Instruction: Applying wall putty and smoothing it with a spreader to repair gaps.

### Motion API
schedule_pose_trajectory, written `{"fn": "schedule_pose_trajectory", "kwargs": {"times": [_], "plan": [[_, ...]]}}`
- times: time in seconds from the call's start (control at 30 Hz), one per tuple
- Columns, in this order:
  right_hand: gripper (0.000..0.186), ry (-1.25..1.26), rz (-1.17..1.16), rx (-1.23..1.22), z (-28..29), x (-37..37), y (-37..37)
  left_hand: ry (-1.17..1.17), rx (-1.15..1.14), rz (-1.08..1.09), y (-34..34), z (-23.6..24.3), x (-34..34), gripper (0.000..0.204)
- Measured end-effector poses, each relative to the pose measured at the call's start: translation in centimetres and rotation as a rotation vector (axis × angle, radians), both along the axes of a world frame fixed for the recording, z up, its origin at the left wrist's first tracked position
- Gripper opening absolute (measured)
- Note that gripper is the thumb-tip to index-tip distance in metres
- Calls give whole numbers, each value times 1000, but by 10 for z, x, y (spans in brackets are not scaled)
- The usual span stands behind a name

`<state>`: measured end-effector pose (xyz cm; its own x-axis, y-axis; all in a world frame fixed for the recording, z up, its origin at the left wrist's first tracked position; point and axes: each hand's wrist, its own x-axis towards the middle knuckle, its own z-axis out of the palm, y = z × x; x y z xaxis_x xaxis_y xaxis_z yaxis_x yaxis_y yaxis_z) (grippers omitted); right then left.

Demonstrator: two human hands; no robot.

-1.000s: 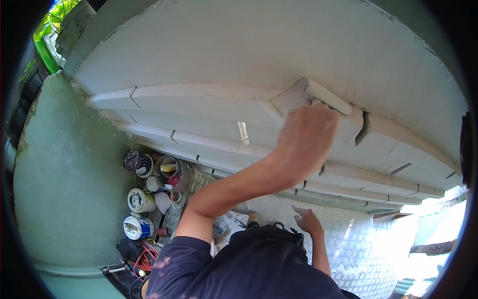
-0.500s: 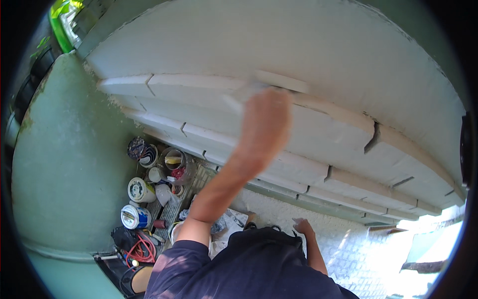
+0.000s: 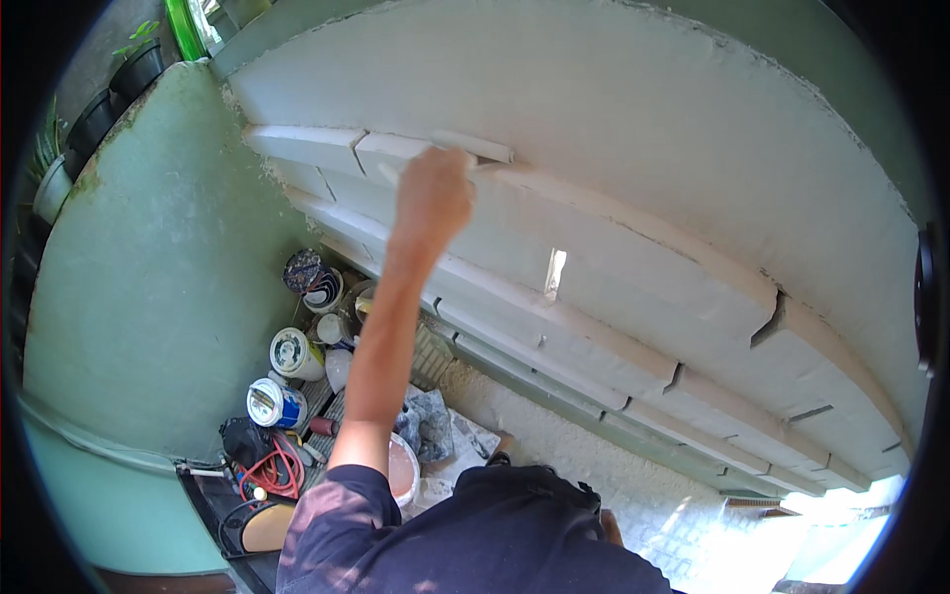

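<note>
My left hand [image 3: 435, 193] is stretched out to the upper ledge [image 3: 633, 213] of the stepped white wall. Its fingers are wrapped round a white, tube-shaped tool, apparently a paint roller [image 3: 473, 147], which lies along the top of that ledge. A pale end sticks out on the hand's other side; the grip itself is hidden by the fingers. Of my right arm only a sliver of skin [image 3: 612, 529] shows beside my dark shirt, and the hand is hidden. Below my left forearm stands a white bucket [image 3: 404, 470] with pinkish contents.
Several paint buckets [image 3: 297, 353] stand by the green wall [image 3: 158, 287] at left. Near them lie a coiled red hose [image 3: 279, 467] and a black bag [image 3: 245, 439]. Plant pots [image 3: 137, 69] line that wall's top. Dark vertical gaps [image 3: 770, 322] break the ledges.
My left hand and the paint roller have moved left along the ledge. My right hand, visible before with bent fingers, has dropped behind my body. The view has shifted slightly.
</note>
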<state>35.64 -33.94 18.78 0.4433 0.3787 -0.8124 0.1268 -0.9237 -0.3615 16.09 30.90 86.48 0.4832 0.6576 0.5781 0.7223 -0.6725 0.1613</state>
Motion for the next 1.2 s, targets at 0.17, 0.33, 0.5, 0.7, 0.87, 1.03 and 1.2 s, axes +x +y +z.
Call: {"fn": "schedule_pose_trajectory", "kwargs": {"times": [0.17,0.33,0.5,0.7,0.87,1.03,1.2], "plan": [[25,70,-147,9,53,-3,33,46,-51,-222,-61,-10,50,16],[24,157,-165,5,147,-30,188,15,-141,-197,-56,-18,16,16],[37,-405,761,366,34,36,138,-18,91,40,54,-17,-24,14],[32,94,19,65,111,-22,164,92,32,-61,15,-31,-51,18],[36,188,-267,61,101,-15,103,-25,-7,-395,-10,-25,-6,49],[42,343,-606,111,39,-22,71,-210,42,-121,76,-20,-59,34],[49,314,-573,213,44,-40,81,-45,62,-251,80,-6,-83,41]]}}
